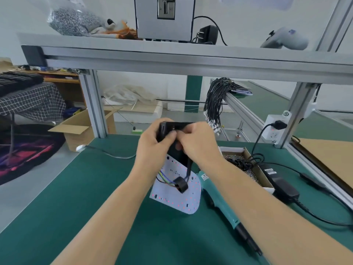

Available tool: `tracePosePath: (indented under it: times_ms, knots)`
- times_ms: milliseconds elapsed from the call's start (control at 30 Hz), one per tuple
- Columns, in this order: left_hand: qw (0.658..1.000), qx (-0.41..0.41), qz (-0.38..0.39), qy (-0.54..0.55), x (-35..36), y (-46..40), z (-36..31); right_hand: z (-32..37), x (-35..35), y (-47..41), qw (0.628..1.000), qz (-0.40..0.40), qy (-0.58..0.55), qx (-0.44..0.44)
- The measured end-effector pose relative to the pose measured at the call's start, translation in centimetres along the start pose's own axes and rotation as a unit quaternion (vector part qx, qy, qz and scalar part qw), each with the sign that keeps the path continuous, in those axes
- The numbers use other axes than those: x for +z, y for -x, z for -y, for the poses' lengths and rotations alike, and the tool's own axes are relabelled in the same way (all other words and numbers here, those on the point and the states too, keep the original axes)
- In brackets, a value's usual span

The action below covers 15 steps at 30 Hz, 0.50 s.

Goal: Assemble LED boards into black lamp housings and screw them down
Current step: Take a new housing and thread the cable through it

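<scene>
Both forearms reach out over the green bench mat (99, 188). Left hand (152, 142) grips the black lamp housing (176, 134), lifted above the mat, while the right hand (198, 140) pinches at its upper edge. Below hangs the white LED board (179, 196), tethered by coloured wires (164, 178). Just right lies a teal electric screwdriver (219, 201), beside a box of screws (248, 169).

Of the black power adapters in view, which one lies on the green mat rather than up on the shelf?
The adapter right of the screw box, lying flat with cables at both ends. The other one stands on the upper shelf.
</scene>
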<state>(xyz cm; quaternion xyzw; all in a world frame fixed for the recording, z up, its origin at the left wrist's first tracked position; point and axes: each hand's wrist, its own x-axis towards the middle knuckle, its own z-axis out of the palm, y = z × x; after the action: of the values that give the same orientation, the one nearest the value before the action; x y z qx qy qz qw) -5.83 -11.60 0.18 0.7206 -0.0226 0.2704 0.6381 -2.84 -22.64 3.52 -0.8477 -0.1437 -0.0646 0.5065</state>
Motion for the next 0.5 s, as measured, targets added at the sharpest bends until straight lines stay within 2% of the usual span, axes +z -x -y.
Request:
tracePosePath:
  times_ms: [67, 100, 133, 200, 267, 333, 400, 433, 467, 500]
  knots:
    - [0.998, -0.041, -0.039, 0.012, -0.1, -0.8, 0.1, 0.0, 0.7, -0.6, 0.979, 0.037, -0.177, 0.091]
    - [0.995, -0.063, -0.077, 0.004, -0.3, -1.3, 0.3, 0.0, 0.9, -0.5, 0.951, 0.079, -0.266, 0.139]
    - [0.990, -0.079, -0.120, -0.010, -0.6, -1.8, 0.5, -0.2, 0.9, -0.1, 0.930, 0.124, -0.305, 0.163]
    - [0.978, -0.094, -0.186, -0.022, -1.2, -2.1, 1.0, -1.0, 1.0, 1.0, 0.928, 0.181, -0.295, 0.139]
    - [0.976, -0.093, -0.198, 0.009, -1.4, -1.9, 1.2, -1.6, 1.0, 1.9, 0.953, 0.136, -0.261, 0.068]
    - [0.984, -0.084, -0.153, 0.041, -1.2, -1.3, 1.3, -1.6, 1.1, 1.8, 0.987, 0.036, -0.155, 0.001]
    - [0.997, -0.051, -0.059, 0.021, -0.7, -0.7, 0.8, -1.2, 1.4, 1.1, 0.999, 0.002, 0.029, -0.038]
    - [0.999, -0.045, -0.022, 0.015, -0.5, -0.5, 0.4, -0.8, 1.5, 0.7, 0.997, -0.002, 0.072, -0.030]
    - [0.998, -0.052, -0.007, 0.037, -0.4, -0.5, 0.1, -0.6, 1.5, 0.5, 0.999, -0.004, 0.050, -0.010]
    - [0.993, -0.075, -0.007, 0.090, -0.2, -0.3, -0.3, -0.3, 1.3, 0.4, 0.999, -0.010, -0.028, 0.020]
